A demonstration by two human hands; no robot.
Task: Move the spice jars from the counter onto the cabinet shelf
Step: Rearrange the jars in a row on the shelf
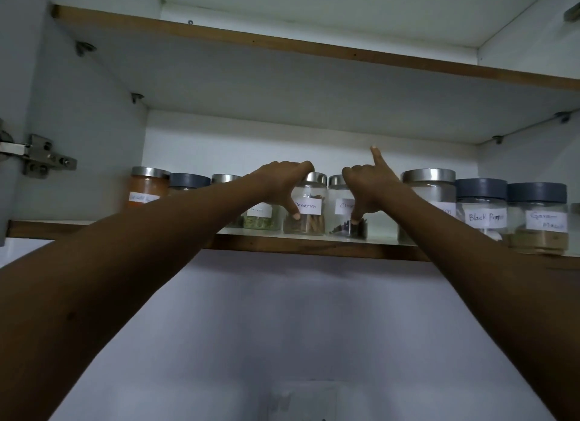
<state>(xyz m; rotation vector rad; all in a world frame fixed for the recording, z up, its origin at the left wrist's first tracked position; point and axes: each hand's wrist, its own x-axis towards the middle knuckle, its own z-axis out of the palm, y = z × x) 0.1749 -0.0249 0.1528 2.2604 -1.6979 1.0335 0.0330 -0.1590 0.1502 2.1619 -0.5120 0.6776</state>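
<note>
Several labelled glass spice jars stand in a row on the cabinet shelf (314,248). My left hand (279,179) grips the cinnamon jar (312,215), fingers over its steel lid and thumb down its front. Beside it, my right hand (368,188) holds the cloves jar (340,215), with the thumb on the glass, fingers curled over the lid and the index finger pointing up. The two jars stand upright and close together near the shelf's front edge.
To the left are an orange-powder jar (144,190), a grey-lidded jar (189,181) and a green-spice jar (262,216). To the right are a large steel-lidded jar (430,187), the black pepper jar (481,207) and the garam masala jar (538,219). An upper shelf (282,47) hangs overhead; a door hinge (37,157) sits at the left.
</note>
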